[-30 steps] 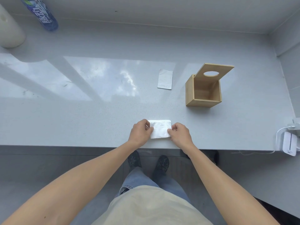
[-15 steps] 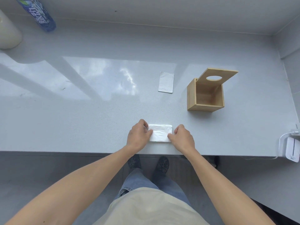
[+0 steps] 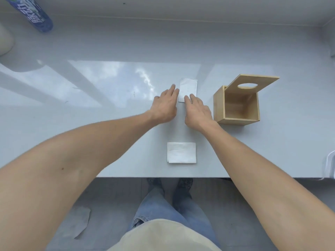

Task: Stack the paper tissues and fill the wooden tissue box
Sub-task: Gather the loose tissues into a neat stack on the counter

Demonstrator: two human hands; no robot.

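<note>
A folded white tissue (image 3: 181, 152) lies flat near the front edge of the grey counter (image 3: 90, 127), with no hand on it. Farther back lies a second, narrower folded tissue (image 3: 188, 87). My left hand (image 3: 165, 104) rests just left of its near end, fingers spread. The fingertips of my right hand (image 3: 197, 110) touch that tissue's near right corner, fingers apart. The wooden tissue box (image 3: 235, 105) stands to the right, empty, its lid with an oval hole (image 3: 247, 86) tipped up and back.
A blue bottle (image 3: 34, 17) lies at the back left beside a pale round object (image 3: 5, 40). A white device with a cable (image 3: 330, 165) sits at the right edge. The wall runs along the back. My feet show below the counter edge.
Both hands let go of the near tissue, which stays flat by the front edge, and reached back to the far tissue beside the box.
</note>
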